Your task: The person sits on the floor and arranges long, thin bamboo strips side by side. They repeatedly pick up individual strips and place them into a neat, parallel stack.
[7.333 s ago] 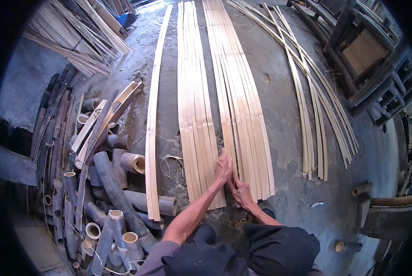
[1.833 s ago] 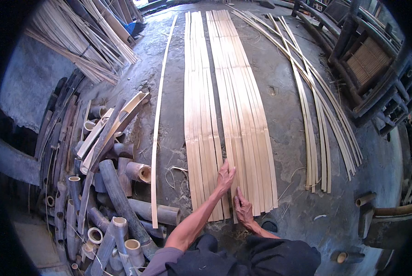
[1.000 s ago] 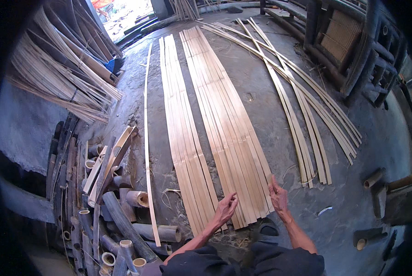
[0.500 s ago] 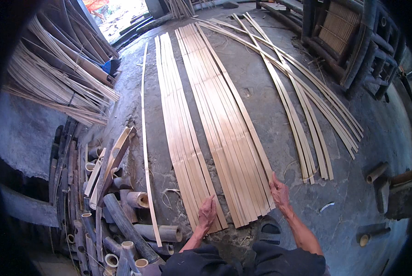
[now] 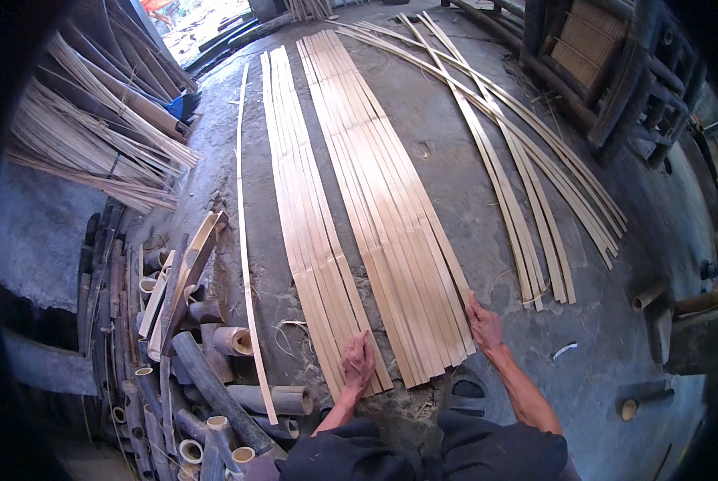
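Two flat rows of long, pale bamboo strips lie side by side on the floor. My left hand (image 5: 358, 362) rests, fingers curled together, at the near end of the narrower left row (image 5: 311, 240); what sits under those fingers is hidden. At the right edge of the wider right row (image 5: 395, 232), my right hand (image 5: 486, 322) has its fingers closed on the outermost strip (image 5: 453, 276) near its close end. That strip lies against its neighbour close by me. A single strip (image 5: 247, 280) lies apart on the left.
More bamboo strips (image 5: 527, 208) lie crossed on the right. Dark bamboo tubes (image 5: 223, 393) are piled at the near left, below a bundle of thin strips (image 5: 94, 144). A dark bamboo frame (image 5: 607, 88) stands far right. A sandal (image 5: 465, 391) shows between the right row and my lap.
The outermost strip of the right row has moved left against its neighbour, closing the narrow gap there, with my right hand on it. My left hand stays on the left row. The view shifts slightly.
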The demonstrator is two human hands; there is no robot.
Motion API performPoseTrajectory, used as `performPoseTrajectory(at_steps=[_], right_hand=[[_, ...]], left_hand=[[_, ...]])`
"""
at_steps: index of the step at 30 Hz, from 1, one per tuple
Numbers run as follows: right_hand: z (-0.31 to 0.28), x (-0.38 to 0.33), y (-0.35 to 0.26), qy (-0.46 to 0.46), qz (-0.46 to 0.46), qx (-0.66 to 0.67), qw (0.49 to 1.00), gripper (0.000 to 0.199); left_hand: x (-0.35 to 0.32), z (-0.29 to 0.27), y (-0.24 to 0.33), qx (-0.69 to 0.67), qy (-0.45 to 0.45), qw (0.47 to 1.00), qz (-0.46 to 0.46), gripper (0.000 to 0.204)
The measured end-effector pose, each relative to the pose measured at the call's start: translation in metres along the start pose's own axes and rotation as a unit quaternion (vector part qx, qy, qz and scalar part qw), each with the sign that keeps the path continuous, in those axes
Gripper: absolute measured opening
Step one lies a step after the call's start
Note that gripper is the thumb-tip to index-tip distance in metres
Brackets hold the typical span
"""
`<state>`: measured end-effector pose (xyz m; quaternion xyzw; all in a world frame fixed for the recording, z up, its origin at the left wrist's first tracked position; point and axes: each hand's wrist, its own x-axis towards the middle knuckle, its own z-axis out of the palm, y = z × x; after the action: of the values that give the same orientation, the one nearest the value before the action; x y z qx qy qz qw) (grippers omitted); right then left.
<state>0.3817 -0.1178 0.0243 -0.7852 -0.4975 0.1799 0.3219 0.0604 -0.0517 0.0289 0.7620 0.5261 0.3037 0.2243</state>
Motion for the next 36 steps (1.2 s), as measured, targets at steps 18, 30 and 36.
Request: performPoseTrajectory(at_steps=[18,30,36], right_hand=[[0.008,0.003,-0.011,-0.012,0.021,-0.174,0.984,0.043],[-0.002,0.005,-0.011,-0.023,-0.005,-0.153,0.988,0.042],[-0.002,0.002,-0.009,-0.009,0.003,-0.137,0.991,0.043]], left_hand=[[-0.001,0.002,-0.001,0.017,-0.003,1.0,-0.013,0.029],[0.001,-0.005,0.003,0.001,0.027,1.0,0.008,0.027],[0.002,-0.005,0.007,-0.009,0.017,1.0,-0.001,0.029]])
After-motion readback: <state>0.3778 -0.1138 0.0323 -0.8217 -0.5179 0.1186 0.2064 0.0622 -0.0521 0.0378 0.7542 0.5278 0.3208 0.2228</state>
